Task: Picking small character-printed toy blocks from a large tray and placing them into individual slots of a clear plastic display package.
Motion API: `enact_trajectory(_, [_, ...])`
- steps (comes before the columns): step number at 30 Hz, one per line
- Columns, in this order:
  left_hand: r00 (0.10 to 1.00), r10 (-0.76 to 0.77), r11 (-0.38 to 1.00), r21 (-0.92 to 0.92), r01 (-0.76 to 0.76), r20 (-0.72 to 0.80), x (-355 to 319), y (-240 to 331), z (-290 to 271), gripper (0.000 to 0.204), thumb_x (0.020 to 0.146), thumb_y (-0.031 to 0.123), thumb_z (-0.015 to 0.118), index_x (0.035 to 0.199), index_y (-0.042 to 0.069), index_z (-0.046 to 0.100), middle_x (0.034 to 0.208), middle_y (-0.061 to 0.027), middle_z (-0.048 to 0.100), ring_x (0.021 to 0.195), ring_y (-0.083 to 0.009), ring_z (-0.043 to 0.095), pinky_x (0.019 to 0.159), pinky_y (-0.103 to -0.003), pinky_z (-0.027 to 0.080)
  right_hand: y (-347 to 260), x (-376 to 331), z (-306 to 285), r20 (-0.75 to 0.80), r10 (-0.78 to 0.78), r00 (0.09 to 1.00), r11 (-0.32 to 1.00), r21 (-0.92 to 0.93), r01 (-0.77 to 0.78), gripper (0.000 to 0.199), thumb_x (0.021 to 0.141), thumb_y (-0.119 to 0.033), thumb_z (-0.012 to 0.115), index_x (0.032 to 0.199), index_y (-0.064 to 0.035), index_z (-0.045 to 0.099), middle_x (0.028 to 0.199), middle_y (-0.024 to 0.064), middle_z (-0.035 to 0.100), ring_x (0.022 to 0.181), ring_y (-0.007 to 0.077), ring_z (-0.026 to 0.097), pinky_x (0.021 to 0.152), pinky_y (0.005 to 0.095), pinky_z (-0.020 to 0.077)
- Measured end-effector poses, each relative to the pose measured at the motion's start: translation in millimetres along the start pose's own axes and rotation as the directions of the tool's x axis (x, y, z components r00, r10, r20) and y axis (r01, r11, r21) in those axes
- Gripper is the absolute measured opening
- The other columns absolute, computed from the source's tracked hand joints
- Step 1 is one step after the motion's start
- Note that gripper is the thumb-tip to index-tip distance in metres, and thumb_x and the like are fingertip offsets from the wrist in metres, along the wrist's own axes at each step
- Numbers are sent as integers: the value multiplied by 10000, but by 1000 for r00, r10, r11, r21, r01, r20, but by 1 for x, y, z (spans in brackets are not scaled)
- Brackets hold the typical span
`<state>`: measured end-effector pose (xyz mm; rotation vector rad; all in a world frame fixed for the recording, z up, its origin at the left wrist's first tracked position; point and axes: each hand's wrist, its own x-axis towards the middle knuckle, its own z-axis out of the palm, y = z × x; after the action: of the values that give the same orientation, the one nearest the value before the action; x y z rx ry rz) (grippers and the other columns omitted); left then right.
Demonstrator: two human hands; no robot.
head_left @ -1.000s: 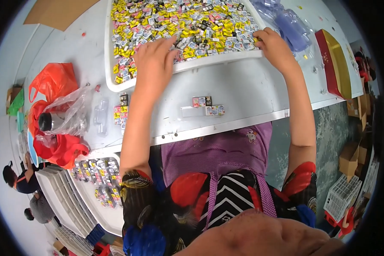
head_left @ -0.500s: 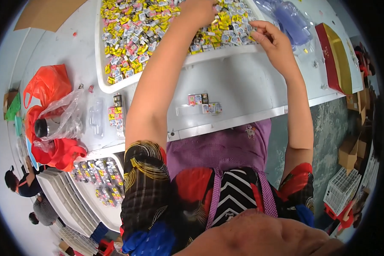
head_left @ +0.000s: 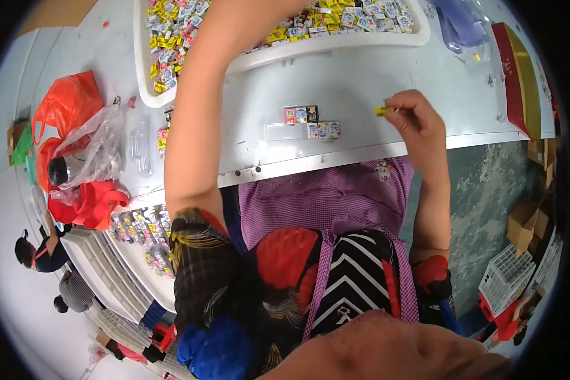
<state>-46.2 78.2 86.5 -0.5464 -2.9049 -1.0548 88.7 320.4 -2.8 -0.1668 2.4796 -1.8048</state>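
Note:
A small yellow box is pinched between the thumb and fingertips of my right hand, held over the table between the tray and the near edge. My left hand reaches over the white tray, and its fingers run out of the picture at the top. Many tiny boxes in yellow, white, pink and black fill that tray. Left of my right hand, a clear plastic blister lies on the table, with a short stepped cluster of tiny boxes at its right part.
Beside my left forearm lie another clear blister and partly hidden tiny boxes. Red bags and a dark-capped flask sit at the left. A red-and-gold carton stands at the right. Two people are at the far left.
My right hand has come away from the tray's right side toward me, now with the yellow box plainly in its fingers. My left hand stays at the tray. The whole view has shifted.

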Motion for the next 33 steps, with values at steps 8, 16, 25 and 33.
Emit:
enact_trajectory(8, [972,228,961,-170,-217,48,-146,-51,55,287,750,129,742,1027,89,676,979,-61,668,889,-252,562,822,-346,445,9,-26,13,53,58,997,996,68,-62,130,872,61,595,977,-14,595,919,9,538,827,69,528,721,193,418])
enact_trajectory(16, [961,226,974,59,-219,-162,-179,-49,106,297,717,134,756,1005,128,686,1079,23,664,1032,-237,509,882,-363,343,6,-35,33,81,-8,997,1000,-2,8,137,862,70,604,976,-6,599,926,14,539,834,76,539,738,196,437])
enact_trajectory(25, [952,244,958,195,-208,-183,-180,-40,105,286,728,114,726,1011,98,687,1091,-10,636,1027,-244,511,877,-360,338,10,-39,35,89,-28,996,998,66,22,152,858,100,585,977,5,595,943,43,540,837,98,557,752,202,453])
enact_trajectory(33, [955,296,921,257,-293,27,-176,-40,100,376,721,44,654,1096,74,660,1042,-53,578,977,-234,516,841,-344,377,7,-39,37,99,6,995,1000,24,-9,152,845,93,599,969,5,601,942,48,552,845,109,568,739,225,462])
